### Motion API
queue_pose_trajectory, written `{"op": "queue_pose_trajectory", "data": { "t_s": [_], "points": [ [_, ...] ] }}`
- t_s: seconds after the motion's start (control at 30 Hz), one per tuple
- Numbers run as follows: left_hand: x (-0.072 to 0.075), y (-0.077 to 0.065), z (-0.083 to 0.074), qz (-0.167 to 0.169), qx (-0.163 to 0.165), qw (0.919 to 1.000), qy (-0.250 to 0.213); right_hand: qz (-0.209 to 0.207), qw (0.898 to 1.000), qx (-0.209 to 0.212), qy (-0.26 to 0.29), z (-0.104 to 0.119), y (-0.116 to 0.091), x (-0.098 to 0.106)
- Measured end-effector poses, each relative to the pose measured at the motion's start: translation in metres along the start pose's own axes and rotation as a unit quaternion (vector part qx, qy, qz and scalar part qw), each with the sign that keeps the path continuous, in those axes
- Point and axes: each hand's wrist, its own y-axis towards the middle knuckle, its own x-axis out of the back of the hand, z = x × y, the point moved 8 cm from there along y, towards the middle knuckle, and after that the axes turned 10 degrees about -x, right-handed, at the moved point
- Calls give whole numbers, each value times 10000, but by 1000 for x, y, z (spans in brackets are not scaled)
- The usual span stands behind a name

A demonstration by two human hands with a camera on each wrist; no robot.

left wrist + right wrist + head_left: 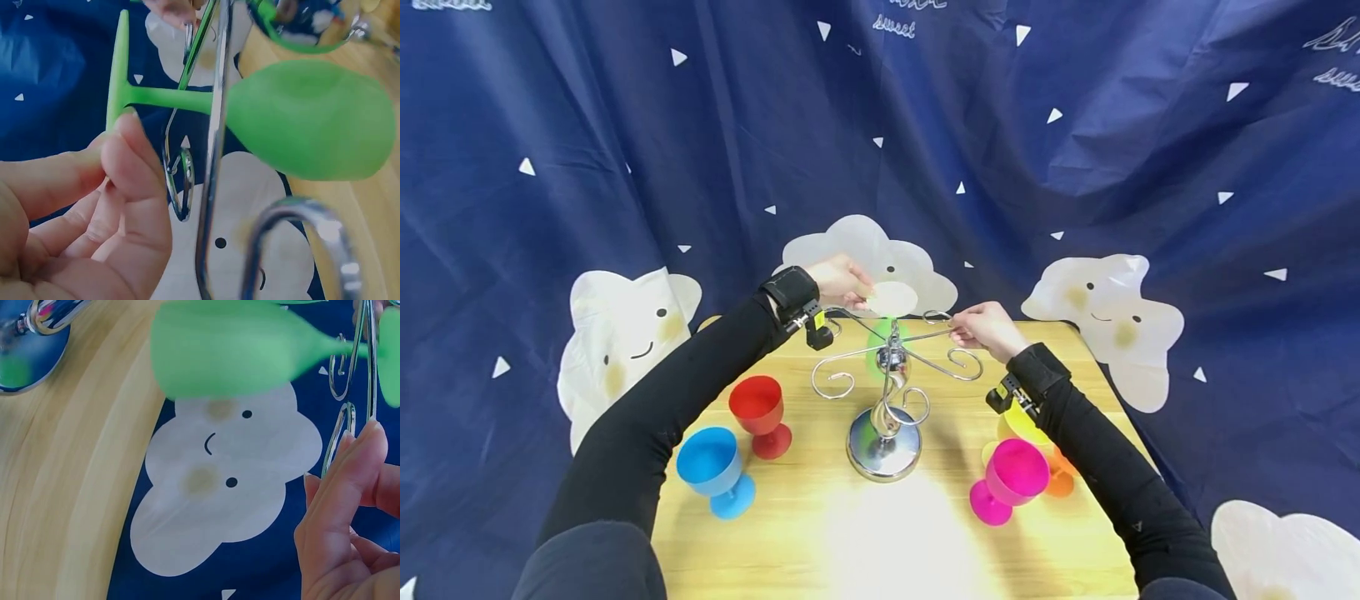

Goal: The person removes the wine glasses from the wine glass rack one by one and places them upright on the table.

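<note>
A chrome goblet rack (884,454) with several curled arms stands on the table. My left hand (842,282) pinches the rim of the foot of a green plastic goblet (312,119). That goblet is upside down, its stem beside the rack's wires and its bowl below them. In the head view its foot (892,299) looks washed out white, and the bowl is partly behind the rack. My right hand (988,327) pinches one curled wire arm (372,375) of the rack on the right. Whether the goblet's foot rests on the wires cannot be told.
Upright on the left of the table stand a red goblet (757,406) and a blue goblet (709,462). To the right are a pink goblet (1017,472), a yellow goblet (1021,423) and an orange goblet (1060,477), partly under my right forearm. A blue curtain (880,167) hangs behind.
</note>
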Motion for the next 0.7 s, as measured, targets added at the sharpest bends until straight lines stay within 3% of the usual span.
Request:
{"op": "queue_pose_trajectory", "data": {
  "t_s": [0.17, 0.4, 0.57, 0.7],
  "points": [
    [10, -11, 5, -81, -13, 9993, -369, -66, 10000, 1, -51, 2, -3, 1],
    [45, -25, 19, -558, -47, 9957, -742, -127, 9999, -20, 3, 1, -2, 2],
    [75, -41, 37, -1150, -30, 9875, -1081, -138, 9999, -16, -42, -2, -4, 2],
    [90, -57, 49, -1367, -57, 9794, -1486, -134, 9998, 9, -130, -3, -10, 3]
  ]
}}
